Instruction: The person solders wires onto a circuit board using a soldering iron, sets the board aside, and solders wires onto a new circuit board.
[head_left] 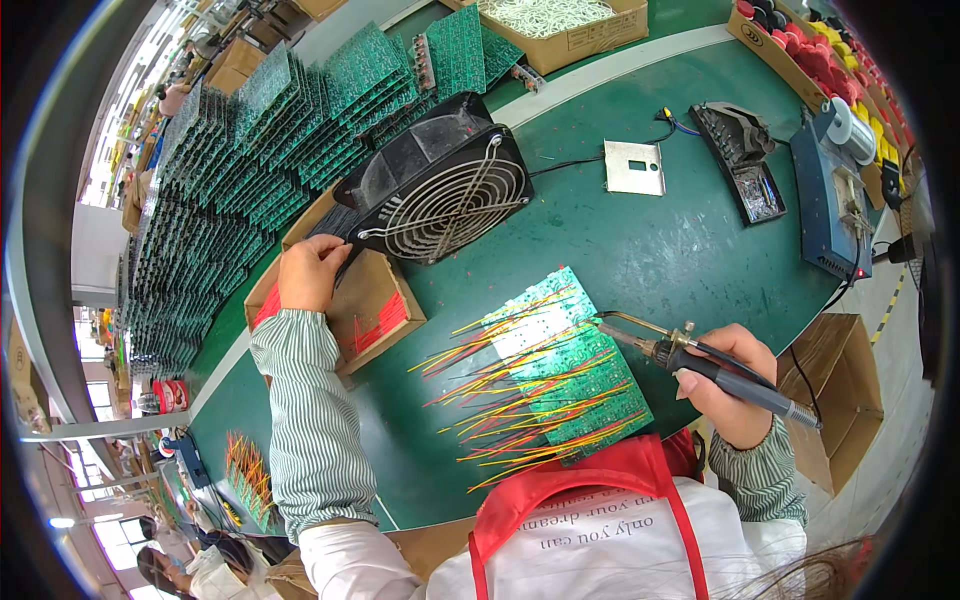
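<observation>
Head view: the green circuit board [600,370] lies mid-frame, wires [470,385] fanning left. At right, the right hand [735,415] curls round a soldering iron [702,368], tip by the board's edge. Left of centre, the left hand's [308,274] fingertips seem to pinch black wire [343,264] over a box [390,340]. Picking wire looks like the current step; next calls for drawing it clear of the crowding fan [450,210]. Stacked boards [280,130] fill the upper left.

- Green table [700,270], centre
- Pale grey floor [903,400], yellow-black stripe [889,303], right
- Bright windows [120,535], lower left
- Lit lamp [62,522], lower left
- Grey metal post [35,150], left edge
</observation>
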